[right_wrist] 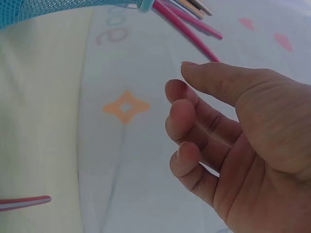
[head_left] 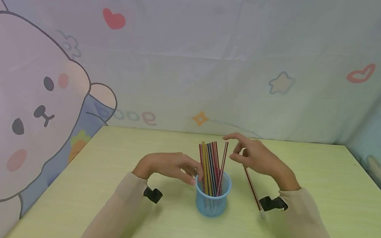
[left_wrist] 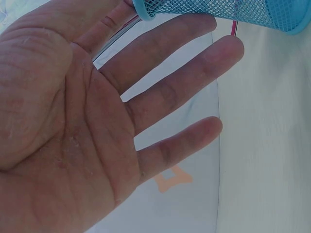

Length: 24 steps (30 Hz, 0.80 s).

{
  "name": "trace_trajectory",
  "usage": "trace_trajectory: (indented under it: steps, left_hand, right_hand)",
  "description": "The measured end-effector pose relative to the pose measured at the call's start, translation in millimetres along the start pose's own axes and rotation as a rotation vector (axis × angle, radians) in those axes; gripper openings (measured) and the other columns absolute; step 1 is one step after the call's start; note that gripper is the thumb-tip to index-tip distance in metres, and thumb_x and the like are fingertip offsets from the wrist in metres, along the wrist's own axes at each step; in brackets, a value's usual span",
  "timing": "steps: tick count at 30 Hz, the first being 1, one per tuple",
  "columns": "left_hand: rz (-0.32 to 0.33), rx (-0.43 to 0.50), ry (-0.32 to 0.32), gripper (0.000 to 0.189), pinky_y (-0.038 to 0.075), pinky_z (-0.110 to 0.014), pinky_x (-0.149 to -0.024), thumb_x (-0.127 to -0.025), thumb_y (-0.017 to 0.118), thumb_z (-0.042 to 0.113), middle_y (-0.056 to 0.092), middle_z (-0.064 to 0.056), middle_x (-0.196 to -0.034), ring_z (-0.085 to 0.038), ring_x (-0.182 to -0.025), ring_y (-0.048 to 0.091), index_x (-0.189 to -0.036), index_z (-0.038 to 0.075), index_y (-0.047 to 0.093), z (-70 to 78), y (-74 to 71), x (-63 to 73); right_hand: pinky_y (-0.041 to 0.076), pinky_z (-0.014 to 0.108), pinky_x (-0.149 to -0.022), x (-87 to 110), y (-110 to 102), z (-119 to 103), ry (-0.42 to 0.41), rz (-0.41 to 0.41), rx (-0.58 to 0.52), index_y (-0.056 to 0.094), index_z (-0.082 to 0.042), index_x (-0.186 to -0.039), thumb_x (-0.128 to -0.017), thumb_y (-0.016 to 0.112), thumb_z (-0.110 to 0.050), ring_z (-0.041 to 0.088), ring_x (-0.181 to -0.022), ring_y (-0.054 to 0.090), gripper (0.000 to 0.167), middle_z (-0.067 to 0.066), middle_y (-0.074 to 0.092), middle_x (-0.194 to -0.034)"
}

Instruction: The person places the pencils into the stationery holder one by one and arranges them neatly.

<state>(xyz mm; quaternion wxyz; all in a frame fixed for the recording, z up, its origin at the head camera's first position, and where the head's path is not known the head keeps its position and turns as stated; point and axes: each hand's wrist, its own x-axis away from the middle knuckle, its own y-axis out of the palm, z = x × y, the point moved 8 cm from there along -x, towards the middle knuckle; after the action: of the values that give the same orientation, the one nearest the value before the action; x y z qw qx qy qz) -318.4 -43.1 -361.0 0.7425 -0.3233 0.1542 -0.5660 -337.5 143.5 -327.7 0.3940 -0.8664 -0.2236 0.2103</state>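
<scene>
A light-blue mesh pencil cup (head_left: 210,207) stands upright on the table, holding several slim striped pencils (head_left: 210,167) that lean mostly to the left. One red-striped pencil stands apart at the cup's right side. My left hand (head_left: 175,166) grips the cup's left rim, the index finger over the edge inside and the thumb outside; the other fingers extend behind the cup (left_wrist: 209,9). My right hand (head_left: 256,155) hovers right of the pencil tops, fingers loosely bent, holding nothing (right_wrist: 233,131). Below it a red-striped pencil (head_left: 252,189) with a white end lies on the table.
The pale yellow-green table (head_left: 323,210) ends at a cloth backdrop (head_left: 181,75) printed with a bear, hearts and stars. Dark wrist cameras sit on both sleeves; the right camera (head_left: 273,203) appears close to the loose pencil's near end.
</scene>
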Motion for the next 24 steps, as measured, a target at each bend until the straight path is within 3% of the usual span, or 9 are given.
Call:
trace_trajectory:
  steps: [10,17,24]
  left_hand:
    - [0.007,-0.011,-0.01,0.015,0.051,-0.032,-0.1,-0.099,0.064,0.022,0.067,0.002,-0.117,-0.008,-0.114,0.063,-0.112,0.014,0.065,-3.0,0.9,0.1]
    - [0.005,-0.005,-0.013,0.014,0.05,-0.031,-0.1,-0.099,0.064,0.022,0.067,0.004,-0.116,-0.008,-0.115,0.063,-0.112,0.015,0.065,-2.0,-0.1,0.5]
    - [0.005,-0.003,-0.018,0.015,0.05,-0.033,-0.101,-0.099,0.064,0.021,0.067,0.004,-0.117,-0.008,-0.115,0.062,-0.112,0.015,0.065,-2.2,1.0,0.3]
  right_hand:
    - [0.05,0.035,-0.063,5.4,13,45,0.126,-0.148,-0.057,0.045,-0.013,-0.143,-0.099,0.063,-0.012,0.026,-0.064,0.062,0.047,0.007,0.068,-0.089]
    - [0.049,0.032,-0.061,9.2,18,65,0.147,-0.166,0.035,0.057,-0.002,-0.127,-0.099,0.061,-0.008,0.02,-0.06,0.059,0.029,0.012,0.068,-0.09]
    - [0.044,0.029,-0.058,18.7,35,83,0.328,-0.274,0.044,0.063,-0.009,-0.113,-0.095,0.067,-0.009,0.018,-0.06,0.053,0.018,0.005,0.066,-0.086]
